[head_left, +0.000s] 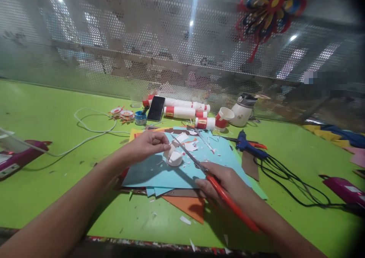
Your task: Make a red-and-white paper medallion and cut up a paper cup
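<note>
My left hand (148, 145) is pinched shut on a small white paper piece (173, 156) above the light blue sheet (159, 172). My right hand (224, 182) is closed on red-handled scissors (199, 166), whose blades point up and left toward the white piece. White paper scraps (191, 145) lie scattered on the blue sheet. More coloured sheets, including an orange one (189, 206), lie stacked under it.
Along the back stand white glue tubes (182, 111), a phone (156, 108), a paper cup (224, 118) and a white jug (242, 111). A blue glue gun (248, 145) with black cable lies right. Purple devices (17, 157) sit at both table edges. A mesh screen rises behind.
</note>
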A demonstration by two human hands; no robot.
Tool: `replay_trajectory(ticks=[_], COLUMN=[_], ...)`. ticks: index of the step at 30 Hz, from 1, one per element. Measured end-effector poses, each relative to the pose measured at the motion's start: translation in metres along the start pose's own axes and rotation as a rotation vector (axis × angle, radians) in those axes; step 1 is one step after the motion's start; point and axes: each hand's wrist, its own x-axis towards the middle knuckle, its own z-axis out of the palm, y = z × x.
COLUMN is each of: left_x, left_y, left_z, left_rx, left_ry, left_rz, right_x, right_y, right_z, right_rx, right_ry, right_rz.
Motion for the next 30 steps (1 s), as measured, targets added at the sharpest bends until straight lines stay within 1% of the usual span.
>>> replay_trajectory(ticks=[3, 6, 9, 12, 19, 24, 30], left_x=[-0.001, -0.002, -0.002, -0.002, -0.003, -0.004, -0.003], left_y=[0.001, 0.000, -0.002, -0.003, -0.001, 0.000, 0.000], left_z=[-0.002, -0.005, -0.004, -0.001, -0.004, -0.005, -0.004], left_rx=[-0.019, -0.030, -0.062, -0.081, -0.089, -0.077, -0.050], left_ry=[0.003, -0.023, -0.048, -0.049, -0.061, -0.071, -0.082], left_rz=[-0.011, -0.015, -0.023, -0.049, -0.061, -0.067, -0.071], right_x=[0.000, -0.002, -0.003, -0.003, 0.001, 0.003, 0.006], right_y=[-0.001, -0.003, -0.003, -0.001, 0.001, 0.005, 0.010], right_z=[-0.002, -0.004, -0.005, -0.004, -0.003, -0.001, 0.003], right_rx=[0.008, 0.028, 0.050, 0.032, 0.035, 0.066, 0.051], right_ry=[-0.012, -0.032, -0.031, -0.031, -0.100, -0.088, -0.090], right_rz=[-0.008, 0.000, 0.026, 0.024, 0.034, 0.021, 0.008])
